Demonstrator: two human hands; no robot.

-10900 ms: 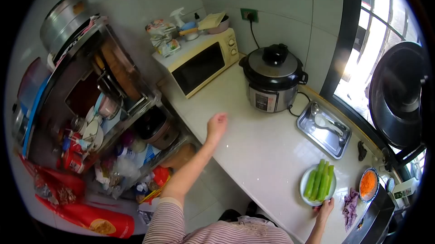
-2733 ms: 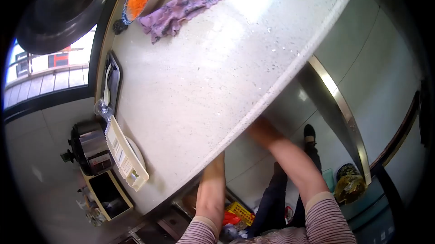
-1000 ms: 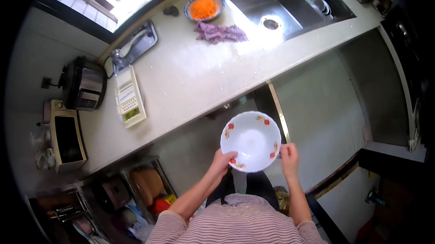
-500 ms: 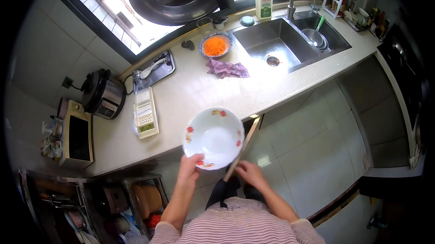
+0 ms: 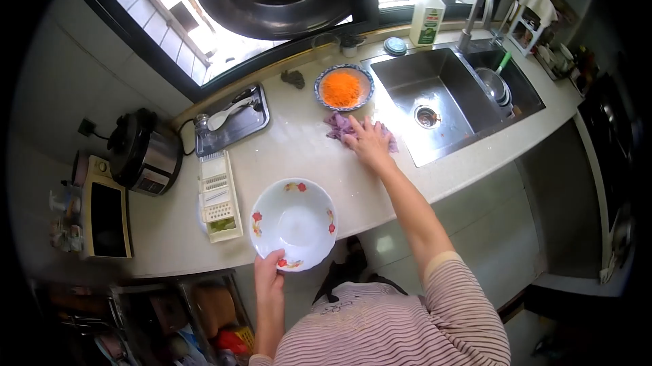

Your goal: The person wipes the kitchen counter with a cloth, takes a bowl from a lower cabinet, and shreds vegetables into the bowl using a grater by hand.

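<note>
A white bowl (image 5: 293,224) with red and orange flower prints is tilted toward me over the counter's front edge, and its inside looks bare. My left hand (image 5: 269,272) grips its near rim, thumb on the inside. Farther off, my right hand (image 5: 370,143) rests on a crumpled purple cloth (image 5: 337,128), fingers spread over it. Just behind the cloth is a blue-rimmed bowl (image 5: 318,89) of shredded orange food (image 5: 341,88), which looks like carrot.
A white grater (image 5: 219,193) lies left of the bowl, with a metal tray (image 5: 250,123) of utensils behind it. A pressure cooker (image 5: 146,155) and a microwave (image 5: 109,213) stand at far left. The double sink (image 5: 424,91) and a white bottle (image 5: 427,19) are at right.
My right hand has left a board-like panel edge near my waist and reached forward onto the purple cloth. That edge no longer shows. My left hand still holds the bowl, now over the counter's edge.
</note>
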